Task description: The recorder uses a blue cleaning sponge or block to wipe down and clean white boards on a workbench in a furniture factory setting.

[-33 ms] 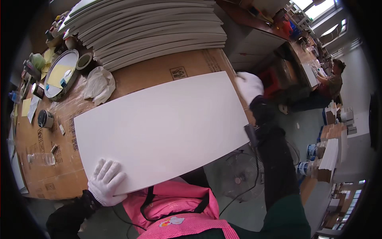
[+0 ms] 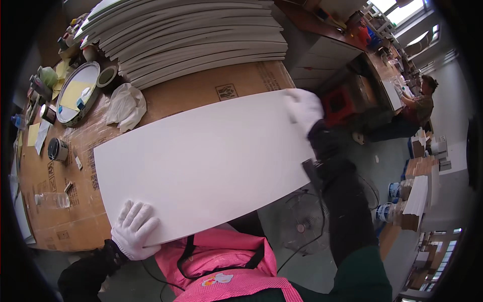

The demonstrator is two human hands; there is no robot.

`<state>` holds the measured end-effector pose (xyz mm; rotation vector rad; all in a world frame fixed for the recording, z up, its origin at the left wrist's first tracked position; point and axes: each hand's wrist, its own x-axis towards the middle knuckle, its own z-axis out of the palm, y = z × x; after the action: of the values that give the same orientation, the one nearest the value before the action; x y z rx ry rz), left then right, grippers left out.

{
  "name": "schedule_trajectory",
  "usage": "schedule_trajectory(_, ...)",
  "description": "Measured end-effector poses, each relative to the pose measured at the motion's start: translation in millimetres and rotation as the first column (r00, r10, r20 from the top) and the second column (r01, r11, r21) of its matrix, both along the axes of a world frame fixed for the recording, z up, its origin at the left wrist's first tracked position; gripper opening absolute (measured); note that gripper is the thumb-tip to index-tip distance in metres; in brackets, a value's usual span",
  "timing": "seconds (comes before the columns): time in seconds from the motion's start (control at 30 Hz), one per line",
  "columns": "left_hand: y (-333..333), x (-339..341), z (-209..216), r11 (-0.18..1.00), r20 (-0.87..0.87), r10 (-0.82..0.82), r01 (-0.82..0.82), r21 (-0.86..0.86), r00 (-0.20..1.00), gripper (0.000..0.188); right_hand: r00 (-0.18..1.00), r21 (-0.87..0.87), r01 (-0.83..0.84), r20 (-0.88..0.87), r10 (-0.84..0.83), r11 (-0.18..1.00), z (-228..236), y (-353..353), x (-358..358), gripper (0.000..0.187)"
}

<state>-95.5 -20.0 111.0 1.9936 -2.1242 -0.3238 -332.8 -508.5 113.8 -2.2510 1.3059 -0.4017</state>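
A large white rectangular board (image 2: 206, 161) lies on the cardboard-covered table (image 2: 191, 88) in front of me. My left hand (image 2: 135, 229), in a white glove, rests on its near left corner, fingers stretched flat over the top and thumb along the near edge. My right hand (image 2: 305, 109), also gloved in white, is at the far right corner. It is smeared by motion, so its fingers and anything in them cannot be made out. Beside the right forearm is a dark bar-shaped object (image 2: 312, 172) with a cable running down.
Behind the board rises a stack of white panels (image 2: 201, 40). At left are a crumpled white cloth (image 2: 127, 106), a round tray (image 2: 65, 118), a small dark pot (image 2: 58, 150) and a clear bottle (image 2: 53, 201). A floor fan (image 2: 302, 221) stands below right; another person (image 2: 420, 103) works farther right.
My right hand has moved left, from just outside the board's right edge onto its far right corner. The dark bar shifted left with the forearm. My left hand and the board stayed put.
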Motion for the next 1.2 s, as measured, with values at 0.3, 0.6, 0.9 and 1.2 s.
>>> schedule_trajectory(0.3, 7.6, 4.0, -5.4, 1.0, -0.005, 0.014, -0.014, -0.007, 1.0, 0.073, 0.866, -0.288, -0.494, -0.077, 0.494, 0.82, -72.5, 35.8, 56.0, 0.027)
schedule_trajectory(0.6, 2.6, 4.3, 0.0, 1.0, -0.034, 0.003, -0.004, -0.025, 0.999, 0.07, 0.983, 0.035, -0.185, 0.022, 0.184, 0.982, 7.0, 9.5, 70.4, 0.029)
schedule_trajectory(0.9, -13.4, 3.5, 2.4, 0.997, -0.051, -0.019, 0.015, -0.078, 0.999, 0.062, 0.995, -0.179, -0.077, 0.043, 0.086, 0.981, -45.5, -71.8, -1.9, 0.034)
schedule_trajectory(1.2, -10.4, 6.4, 2.4, 1.0, -0.062, -0.001, -0.001, -0.026, 0.998, 0.062, 0.924, 0.008, -0.338, 0.192, 0.33, 0.941, -20.5, 4.8, 64.4, 0.028)
